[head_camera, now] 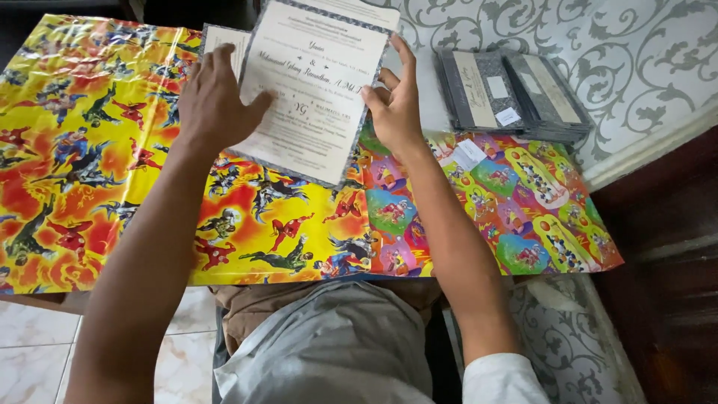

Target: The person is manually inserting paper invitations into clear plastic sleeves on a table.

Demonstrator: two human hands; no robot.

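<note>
Both hands hold one large printed card [310, 90], cream with a dark patterned border, tilted above the surface. The left hand [213, 101] grips its left edge, thumb lying across the printed face and the other fingers [223, 56] curled over the edge; what they touch behind the card cannot be told. The right hand [396, 105] holds the right edge, fingers loosely spread, forefinger stretched up along the border and thumb pressing the face.

A second, smaller card [224, 37] shows just behind the left hand, partly covered by the large one.

Below lies glossy wrapping paper [90, 150] in yellow and red with cartoon figures, joined on the right by a sheet of multicoloured cartoon paper [538, 217]. A stack of grey patterned envelopes [508, 93] rests near the right hand, on a white cloth [628, 60] with grey scrollwork. A small white label [470, 153] lies on the multicoloured paper, just beside the right wrist.
</note>
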